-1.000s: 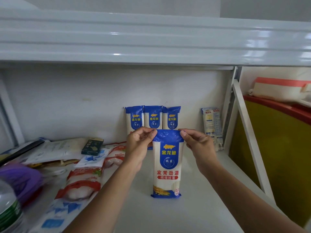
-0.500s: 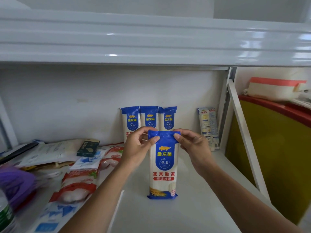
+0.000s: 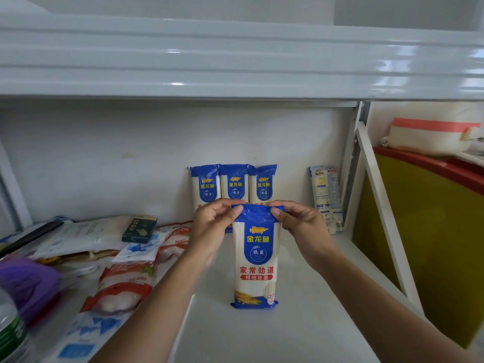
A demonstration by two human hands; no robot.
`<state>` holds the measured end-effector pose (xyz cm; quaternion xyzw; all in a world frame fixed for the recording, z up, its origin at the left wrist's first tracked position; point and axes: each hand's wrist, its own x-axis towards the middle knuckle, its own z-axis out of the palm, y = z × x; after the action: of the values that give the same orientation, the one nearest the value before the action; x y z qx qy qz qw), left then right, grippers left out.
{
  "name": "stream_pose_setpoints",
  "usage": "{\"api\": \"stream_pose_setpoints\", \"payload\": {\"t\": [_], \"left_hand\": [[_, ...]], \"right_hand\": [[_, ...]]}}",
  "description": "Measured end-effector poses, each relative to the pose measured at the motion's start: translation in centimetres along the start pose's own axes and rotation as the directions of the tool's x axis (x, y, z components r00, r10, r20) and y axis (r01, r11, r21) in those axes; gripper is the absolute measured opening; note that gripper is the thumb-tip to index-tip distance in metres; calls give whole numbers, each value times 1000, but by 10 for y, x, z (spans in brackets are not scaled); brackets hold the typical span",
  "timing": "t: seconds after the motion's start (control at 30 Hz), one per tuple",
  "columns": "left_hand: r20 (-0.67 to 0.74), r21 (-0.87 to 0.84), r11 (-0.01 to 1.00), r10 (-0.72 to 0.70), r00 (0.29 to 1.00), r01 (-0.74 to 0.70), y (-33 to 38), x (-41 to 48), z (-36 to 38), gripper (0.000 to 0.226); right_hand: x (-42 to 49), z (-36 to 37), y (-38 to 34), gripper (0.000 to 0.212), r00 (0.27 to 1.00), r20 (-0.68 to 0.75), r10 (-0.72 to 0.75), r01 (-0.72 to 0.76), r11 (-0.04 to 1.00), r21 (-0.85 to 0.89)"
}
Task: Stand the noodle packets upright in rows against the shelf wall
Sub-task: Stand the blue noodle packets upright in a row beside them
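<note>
Right fingers (image 3: 276,213) edged inward, glossy packet (image 3: 256,258) upright

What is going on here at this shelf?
A person holds one noodle packet upright on the shelf, pinching its top corners with the left hand and the right hand. Three matching packets stand in a row against the back wall behind it. Other food bags lie at the left.

Both bare forearms (image 3: 162,297) reach forward from below. The left grip (image 3: 213,229) and right grip (image 3: 301,226) each pinch a top corner of the packet (image 3: 258,258), thumbs (image 3: 237,210) in front.
</note>
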<state>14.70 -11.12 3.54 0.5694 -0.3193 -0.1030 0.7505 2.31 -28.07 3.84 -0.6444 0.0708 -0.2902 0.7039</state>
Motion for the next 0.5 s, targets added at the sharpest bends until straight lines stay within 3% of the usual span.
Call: {"api": "stream_pose_setpoints", "payload": {"t": [0.2, 0.37, 0.5], "left_hand": [[-44, -16, 1000, -12, 999, 12, 0, -3, -1, 19], [-50, -52, 999, -5, 999, 2, -1, -4, -1, 22], [-28, -64, 998, -10, 1000, 9, -3, -3, -1, 31]], "right_hand": [[-10, 1, 5, 41, 996, 75, 54, -50, 998, -44], [-22, -1, 27, 50, 931, 135, 340, -233, 835, -498], [-27, 1, 50, 33, 921, 93, 378, -305, 849, -430]]}}
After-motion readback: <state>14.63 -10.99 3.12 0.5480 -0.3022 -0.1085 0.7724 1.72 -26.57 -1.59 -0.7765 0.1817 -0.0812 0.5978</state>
